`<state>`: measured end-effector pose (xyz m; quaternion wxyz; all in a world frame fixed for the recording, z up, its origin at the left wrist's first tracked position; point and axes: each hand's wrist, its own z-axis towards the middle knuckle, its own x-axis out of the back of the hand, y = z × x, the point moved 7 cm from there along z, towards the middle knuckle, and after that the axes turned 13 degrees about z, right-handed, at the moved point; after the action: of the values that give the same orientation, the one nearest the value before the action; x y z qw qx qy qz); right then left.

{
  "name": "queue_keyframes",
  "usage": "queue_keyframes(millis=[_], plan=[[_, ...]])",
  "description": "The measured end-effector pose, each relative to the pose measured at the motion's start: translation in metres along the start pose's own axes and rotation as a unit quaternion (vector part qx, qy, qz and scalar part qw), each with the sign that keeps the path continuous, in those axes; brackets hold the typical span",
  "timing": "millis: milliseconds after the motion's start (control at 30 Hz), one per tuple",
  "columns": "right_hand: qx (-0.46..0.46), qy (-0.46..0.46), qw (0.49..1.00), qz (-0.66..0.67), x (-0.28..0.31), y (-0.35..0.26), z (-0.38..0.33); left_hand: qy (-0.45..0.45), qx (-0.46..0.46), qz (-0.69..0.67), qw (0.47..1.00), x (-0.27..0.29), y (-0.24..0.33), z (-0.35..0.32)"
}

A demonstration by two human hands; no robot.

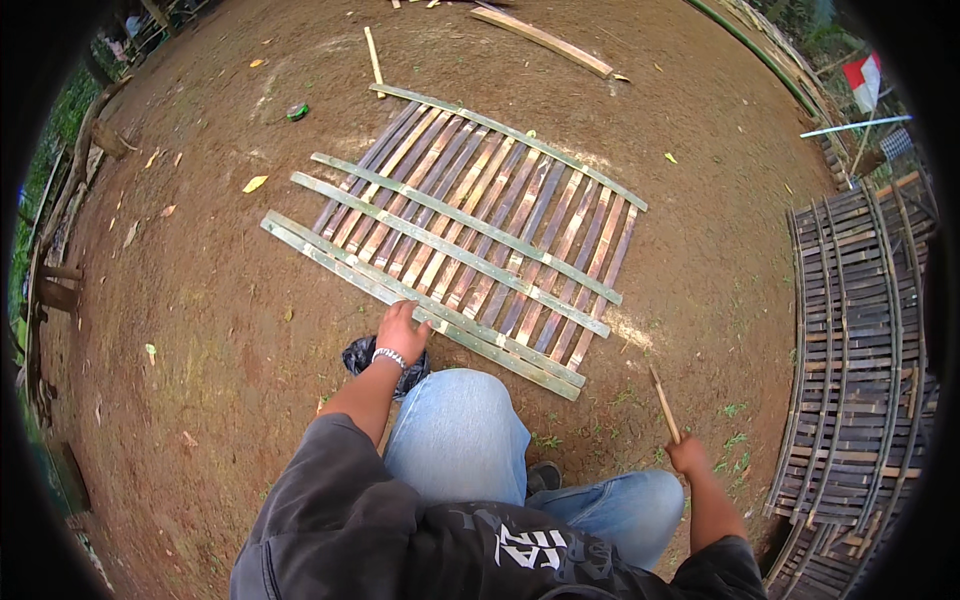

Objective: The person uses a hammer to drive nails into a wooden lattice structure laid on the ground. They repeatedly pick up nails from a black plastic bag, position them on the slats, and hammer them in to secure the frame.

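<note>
On brown earth [200,320], steady the dark-and-tan slatted bamboo panel [450,249] with open left hand [402,331] on its near green strip [500,353]; keep slim tan wooden stick [664,404] gripped clear in right hand [688,455].

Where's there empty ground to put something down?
Mostly bare dirt lies left of the bamboo slat panel, and between it and the dark slatted panels. It's crowded around the left hand, black plastic bag and denim knee.

Left grip [402,332] rests on a slatted panel [450,247]; right grip [688,456] holds a wooden stick [665,408].
</note>
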<state>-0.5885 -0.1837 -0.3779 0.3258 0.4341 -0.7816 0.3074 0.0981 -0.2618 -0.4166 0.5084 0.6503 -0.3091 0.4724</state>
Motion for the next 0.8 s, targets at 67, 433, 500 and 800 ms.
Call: queue_keyframes(millis=[67, 433, 500, 800], plan=[[0.025, -0.011, 1.000, 0.008, -0.007, -0.016, 0.030, -0.102, 0.020, -0.005, 0.995, -0.031, 0.008, 0.020], [-0.041, 0.068, 0.896, 0.437, -0.177, -0.176, 0.110, -0.195, -0.031, -0.002, 0.980, -0.080, 0.013, -0.003], [-0.065, 0.098, 0.895, 0.431, -0.187, -0.182, 0.118, -0.213, -0.005, -0.052, 0.976, -0.076, -0.004, -0.004], [-0.085, 0.087, 0.804, 0.582, -0.218, -0.182, 0.145, -0.158, 0.092, -0.245, 0.952, -0.024, -0.062, -0.016]])
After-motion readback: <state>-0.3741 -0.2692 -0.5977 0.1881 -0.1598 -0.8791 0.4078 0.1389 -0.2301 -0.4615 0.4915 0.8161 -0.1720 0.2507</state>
